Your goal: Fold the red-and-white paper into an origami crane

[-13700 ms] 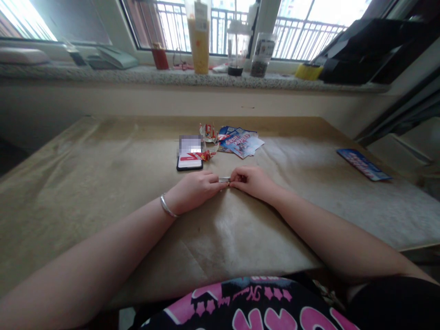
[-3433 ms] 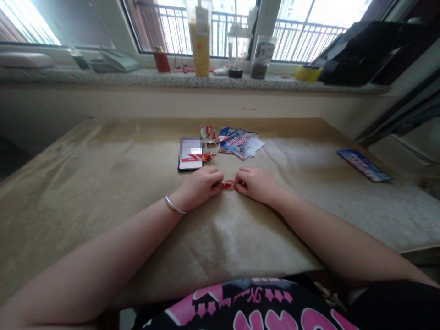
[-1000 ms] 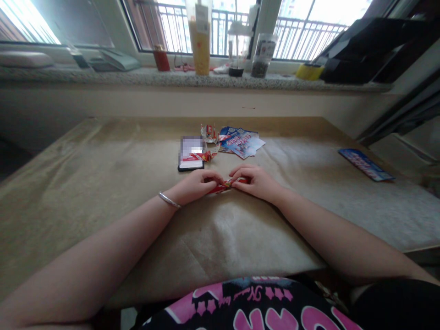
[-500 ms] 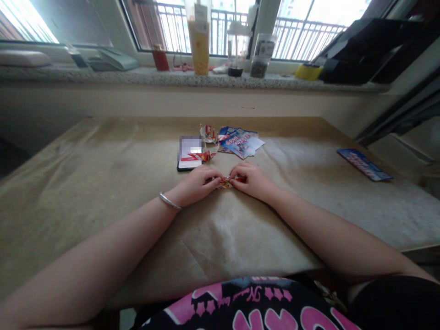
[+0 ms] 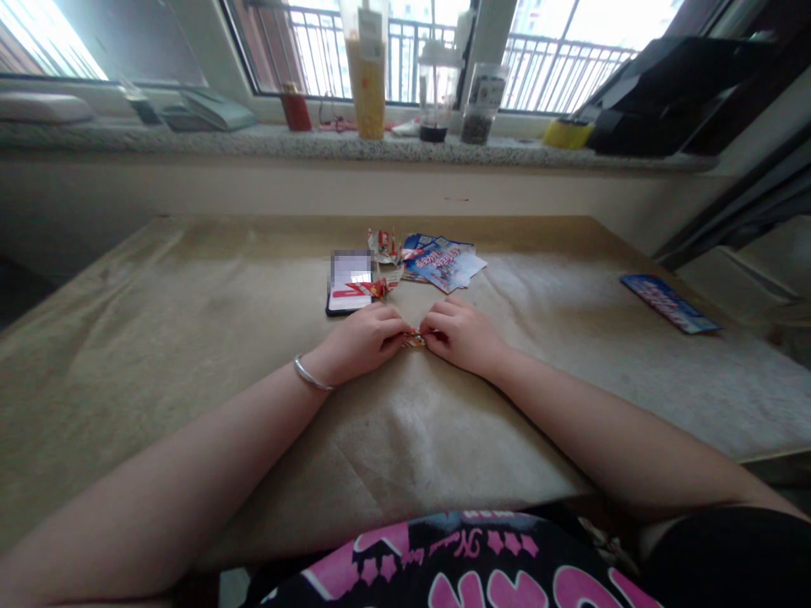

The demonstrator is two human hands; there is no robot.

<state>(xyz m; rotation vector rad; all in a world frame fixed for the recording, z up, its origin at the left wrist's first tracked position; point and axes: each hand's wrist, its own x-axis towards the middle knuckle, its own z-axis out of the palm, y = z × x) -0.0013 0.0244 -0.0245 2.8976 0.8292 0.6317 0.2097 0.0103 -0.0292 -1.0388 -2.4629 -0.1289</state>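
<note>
Along the speckled windowsill (image 5: 221,143), a red jar (image 5: 296,110) stands left of a tall yellow-filled container (image 5: 367,84) and 2 clear containers (image 5: 436,100).

A small piece of folded paper (image 5: 414,340), printed in red, white and yellow, is pinched between the fingertips of the left hand (image 5: 371,339) and the right hand (image 5: 460,333). It runs crosswise, left to right, with only a short, narrow middle section showing; the fingers cover both ends, so its full shape is hidden. It sits low at the middle of the beige-covered counter (image 5: 405,439); whether it touches the surface cannot be told. The print is too small to read.
</note>
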